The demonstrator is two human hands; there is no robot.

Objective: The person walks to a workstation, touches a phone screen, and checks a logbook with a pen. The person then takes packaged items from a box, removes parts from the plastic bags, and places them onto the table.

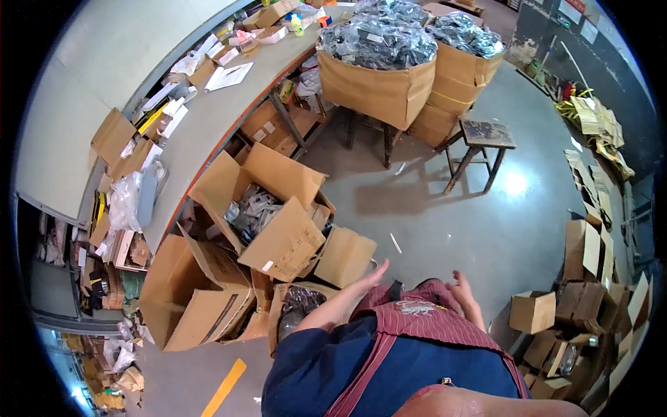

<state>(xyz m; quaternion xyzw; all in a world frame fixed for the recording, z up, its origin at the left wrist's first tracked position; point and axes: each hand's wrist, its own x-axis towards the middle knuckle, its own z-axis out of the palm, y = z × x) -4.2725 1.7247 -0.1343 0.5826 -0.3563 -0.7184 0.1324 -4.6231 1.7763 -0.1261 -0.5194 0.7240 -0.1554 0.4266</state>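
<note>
In front of my apron (pixel 424 309), my left hand (pixel 374 276) is held out with its fingers stretched, and it holds nothing. My right hand (pixel 460 287) hangs on the other side of the apron, fingers apart and nothing in them. Nearest to my left hand is a brown cardboard box (pixel 345 256) on the floor. Behind it, an open carton (pixel 285 244) with raised flaps contains items in clear and dark plastic bags (pixel 257 212). Beside my left forearm stands another open box (pixel 278 309) with a dark plastic-wrapped item (pixel 300 306) inside.
A long, cluttered workbench (pixel 201 128) runs along the left. Ahead, big cartons (pixel 375 87) are heaped with plastic-wrapped goods, one on a stand. A worn wooden stool (pixel 488 134) stands to their right. Cardboard boxes (pixel 533 312) pile up on my right. A large opened carton (pixel 170 295) sits at left.
</note>
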